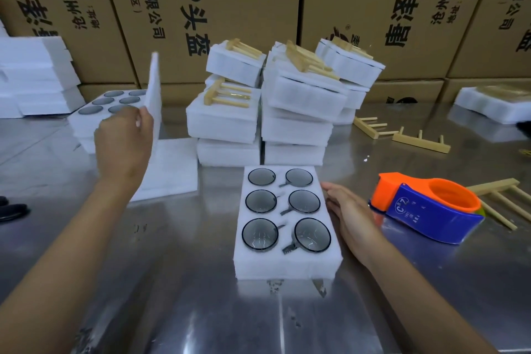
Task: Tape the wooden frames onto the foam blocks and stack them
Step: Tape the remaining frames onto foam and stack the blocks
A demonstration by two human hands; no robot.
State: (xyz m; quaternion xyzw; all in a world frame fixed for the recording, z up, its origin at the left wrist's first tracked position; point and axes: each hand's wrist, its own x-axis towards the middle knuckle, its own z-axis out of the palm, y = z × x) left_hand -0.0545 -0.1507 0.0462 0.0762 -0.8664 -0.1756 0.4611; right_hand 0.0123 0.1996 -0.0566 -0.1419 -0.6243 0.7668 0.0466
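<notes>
Holding a foam sheet (153, 95) upright, left hand (123, 141) pinches its edge, up-left of the foam block (287, 264); right hand (349, 216), fingers straight, touches the block's right side, long axis running away.

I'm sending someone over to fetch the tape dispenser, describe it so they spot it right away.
On the steel table, look just right of the open foam block holding six round glass pieces, past the person's right hand. The tape dispenser lies there on its side, the only brightly coloured thing around: orange plastic with a blue panel.
</notes>
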